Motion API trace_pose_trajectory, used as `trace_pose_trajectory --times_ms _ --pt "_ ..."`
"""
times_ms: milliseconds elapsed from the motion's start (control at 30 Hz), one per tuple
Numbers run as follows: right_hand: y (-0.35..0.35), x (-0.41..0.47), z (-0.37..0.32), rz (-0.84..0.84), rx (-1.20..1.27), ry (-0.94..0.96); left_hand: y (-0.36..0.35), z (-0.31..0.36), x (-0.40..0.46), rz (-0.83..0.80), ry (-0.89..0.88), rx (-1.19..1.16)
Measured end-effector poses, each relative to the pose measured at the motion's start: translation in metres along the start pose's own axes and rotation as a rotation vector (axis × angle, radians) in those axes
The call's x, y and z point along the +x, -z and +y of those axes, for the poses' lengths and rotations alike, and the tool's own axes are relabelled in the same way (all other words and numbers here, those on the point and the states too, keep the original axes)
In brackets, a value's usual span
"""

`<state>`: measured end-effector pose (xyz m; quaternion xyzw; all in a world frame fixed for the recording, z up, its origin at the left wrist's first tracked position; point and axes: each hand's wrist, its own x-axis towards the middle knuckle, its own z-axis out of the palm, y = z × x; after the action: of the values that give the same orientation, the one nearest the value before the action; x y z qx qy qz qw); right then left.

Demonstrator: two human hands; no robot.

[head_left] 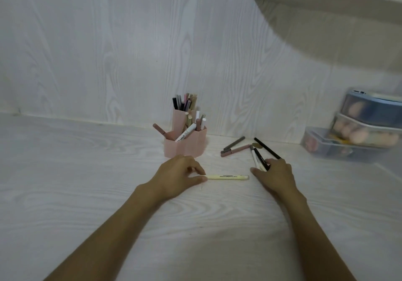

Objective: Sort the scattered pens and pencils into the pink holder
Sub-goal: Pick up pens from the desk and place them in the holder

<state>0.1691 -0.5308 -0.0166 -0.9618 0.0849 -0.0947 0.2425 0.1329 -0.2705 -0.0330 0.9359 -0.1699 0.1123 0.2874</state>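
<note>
The pink holder (185, 144) stands at the back of the desk with several pens and pencils upright in its compartments. In front of it lies a pale yellow pen (227, 177); my left hand (179, 174) pinches its left end between thumb and fingers. My right hand (275, 173) rests on the lower ends of a white pen (254, 157) and a black pen (259, 156). A second black pen (267, 148) lies beside them. Further back, a grey pen (234, 143) and a mauve pen (235, 150) lie loose.
Stacked clear plastic boxes (356, 137) with pink round items stand at the right edge. A white shelf (326, 0) hangs over the upper right. The wood-grain wall (108, 52) rises right behind the holder. A small brown coin-like disc (256, 145) lies among the pens.
</note>
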Motion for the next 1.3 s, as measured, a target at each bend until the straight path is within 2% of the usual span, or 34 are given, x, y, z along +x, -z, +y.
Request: trace_pose_trajectory --times_ms 67,133,200,267,333,433,533,633,867,967,1067,1133,1300 --pt "-0.001 -0.001 -0.007 -0.121 0.109 0.085 0.001 -0.003 -0.001 0.034 0.05 -0.106" --pt "0.0 -0.004 -0.016 -0.254 0.171 0.15 0.007 -0.002 0.0 0.126 0.085 -0.318" --pt "-0.003 -0.006 -0.022 -0.274 0.195 0.183 0.02 0.004 0.002 0.238 0.053 -0.548" --pt "-0.006 -0.007 -0.024 -0.205 0.24 0.163 0.039 0.011 0.004 0.41 0.027 -0.704" --pt "-0.008 -0.01 -0.023 -0.101 0.202 0.107 0.057 0.016 0.005 0.665 0.03 -0.746" --pt "-0.007 -0.013 -0.023 -0.019 0.018 0.094 0.077 0.017 0.001 1.049 0.048 -0.682" --pt "-0.006 -0.016 -0.025 -0.024 -0.013 0.161 0.085 0.013 -0.004 1.242 0.074 -0.524" --pt "-0.007 -0.019 -0.029 -0.013 -0.064 0.213 0.078 0.005 -0.003 1.216 0.112 -0.343" --pt "-0.01 -0.025 -0.032 0.112 -0.04 0.287 0.046 -0.017 -0.001 0.856 0.168 -0.02" --pt "-0.004 -0.026 -0.037 0.244 0.176 0.368 0.04 -0.026 0.003 0.757 0.123 0.049" --pt "0.006 -0.028 -0.054 0.25 0.583 0.392 0.038 -0.036 0.005 0.67 0.15 0.103" --pt "0.015 -0.033 -0.07 0.265 0.768 0.441 0.037 -0.041 0.005 0.612 0.22 0.062" --pt "0.036 -0.035 -0.135 0.322 0.867 0.658 0.033 -0.053 0.005 0.572 0.304 -0.17"
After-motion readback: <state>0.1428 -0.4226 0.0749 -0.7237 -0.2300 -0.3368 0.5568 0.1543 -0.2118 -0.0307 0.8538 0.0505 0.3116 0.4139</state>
